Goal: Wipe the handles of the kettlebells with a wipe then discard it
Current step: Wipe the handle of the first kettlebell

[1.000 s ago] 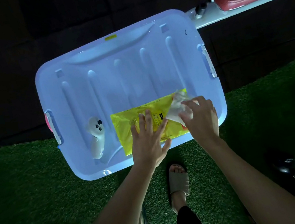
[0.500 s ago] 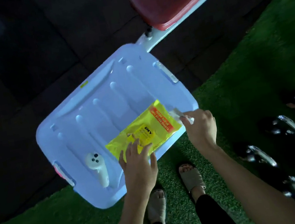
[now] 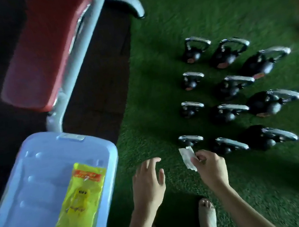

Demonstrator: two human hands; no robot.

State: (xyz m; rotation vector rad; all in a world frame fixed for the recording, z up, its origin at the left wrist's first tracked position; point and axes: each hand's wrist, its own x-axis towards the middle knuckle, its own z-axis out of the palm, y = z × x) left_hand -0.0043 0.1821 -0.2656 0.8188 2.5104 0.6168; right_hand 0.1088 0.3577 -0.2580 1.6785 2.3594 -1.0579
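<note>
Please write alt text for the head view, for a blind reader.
A person's right hand pinches a white wipe above green turf, near rows of black kettlebells with silver handles; the left hand hovers open. To the left, a yellow wipe packet lies on a pale blue bin lid, beside a red bench.
</note>
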